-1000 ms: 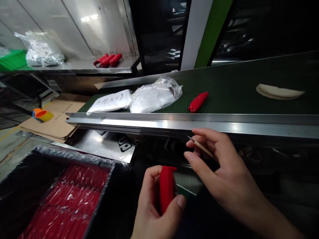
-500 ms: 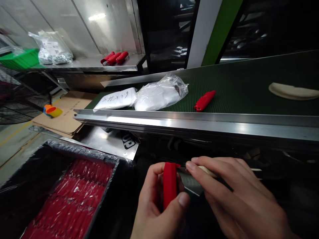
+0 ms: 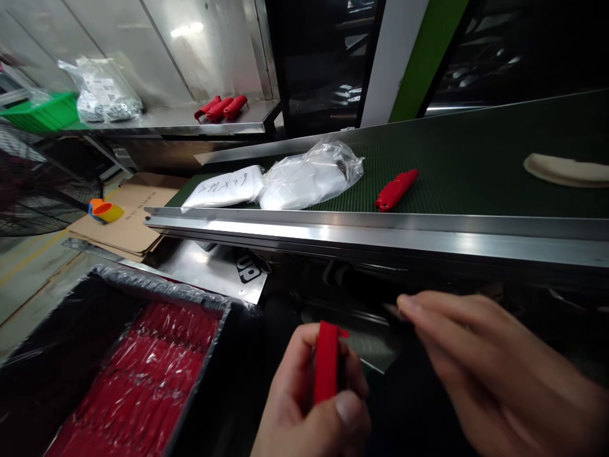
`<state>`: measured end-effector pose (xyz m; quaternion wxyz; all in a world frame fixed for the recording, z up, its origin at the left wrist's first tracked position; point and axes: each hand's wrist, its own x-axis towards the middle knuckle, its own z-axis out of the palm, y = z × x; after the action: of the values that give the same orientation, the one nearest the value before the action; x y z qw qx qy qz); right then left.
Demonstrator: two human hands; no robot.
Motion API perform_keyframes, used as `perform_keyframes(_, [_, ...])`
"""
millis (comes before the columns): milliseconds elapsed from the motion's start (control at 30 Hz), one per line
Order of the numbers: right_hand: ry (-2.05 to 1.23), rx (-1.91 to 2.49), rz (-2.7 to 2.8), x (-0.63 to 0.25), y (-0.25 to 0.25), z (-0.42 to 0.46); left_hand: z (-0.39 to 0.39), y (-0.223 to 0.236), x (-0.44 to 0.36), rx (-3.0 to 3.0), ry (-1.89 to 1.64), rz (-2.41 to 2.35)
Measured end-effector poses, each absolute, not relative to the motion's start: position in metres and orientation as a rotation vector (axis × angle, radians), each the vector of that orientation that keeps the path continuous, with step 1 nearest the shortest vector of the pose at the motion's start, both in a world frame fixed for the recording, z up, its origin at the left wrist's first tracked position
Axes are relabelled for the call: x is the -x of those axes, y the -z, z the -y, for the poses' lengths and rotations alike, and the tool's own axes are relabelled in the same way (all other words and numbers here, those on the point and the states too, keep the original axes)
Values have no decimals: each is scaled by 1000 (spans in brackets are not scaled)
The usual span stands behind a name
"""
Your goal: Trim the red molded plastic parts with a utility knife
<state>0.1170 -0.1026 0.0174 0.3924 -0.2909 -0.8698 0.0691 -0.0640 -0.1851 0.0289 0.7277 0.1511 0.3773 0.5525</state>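
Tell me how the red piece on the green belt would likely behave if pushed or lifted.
The red piece is probably stiff, since its outline looks crisp, without sagging. Pushed, it might rock or roll on its rounded sides, though the ribbed green belt may grip it. Its smooth surface could be slightly slippery.

Your green belt (image 3: 457, 171) in front, with a steel worktop (image 3: 166, 120) behind its left end.
On your belt, from left to right, lie a white pack (image 3: 223, 188) with handwriting, a crumpled clear bag (image 3: 304, 181) touching it, a red part (image 3: 398, 190) set at a slant, and, well apart, a cream curved piece (image 3: 566, 171). On your worktop sit a green basket (image 3: 45, 114), a filled clear sack (image 3: 107, 95) and three red shells (image 3: 221, 108) side by side near the right end.
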Motion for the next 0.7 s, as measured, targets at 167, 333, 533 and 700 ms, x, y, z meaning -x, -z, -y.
perform_keyframes(167, [-345, 723, 2209, -106, -18, 121, 179, -28, 71, -292, -1134, -671])
perform_keyframes(333, [-347, 768, 2158, -98, -16, 126, 180, -31, 70, -207, -1097, -663])
perform_keyframes(533, [-350, 776, 2156, -100, -14, 128, 180, -31, 68, -210, -1111, -648])
perform_keyframes(700, [-260, 805, 2241, -108, -11, 117, 182, -30, 68, -268, -1086, -675])
